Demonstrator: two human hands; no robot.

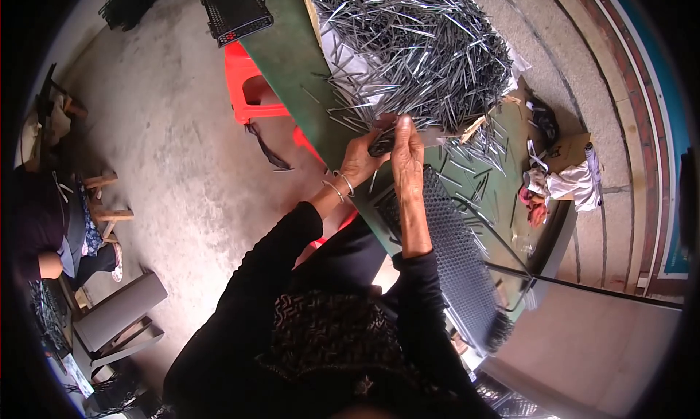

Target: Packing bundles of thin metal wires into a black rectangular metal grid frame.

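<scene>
In front of my body, both hands meet at the near edge of a big heap of thin dark grey sticks (415, 47). My left hand (359, 160), with bangles at its wrist, is closed round a small dark bundle (379, 146) that looks like the same sticks. Close beside it my right hand (408, 153) is closed, thumb up and fingers curled; what it grips, if anything, is hidden. Just below the hands lies a dark perforated tray (445, 229), its holes in close rows and a tuft of dark bristly ends at its near corner.
The green table (292, 55) carries loose sticks (474, 193) around the heap. Another black perforated tray (237, 14) rests at its far left, above a red plastic stool (255, 84). Cloths (576, 186) and cardboard lie at the right. A seated person (51, 237) is at the far left.
</scene>
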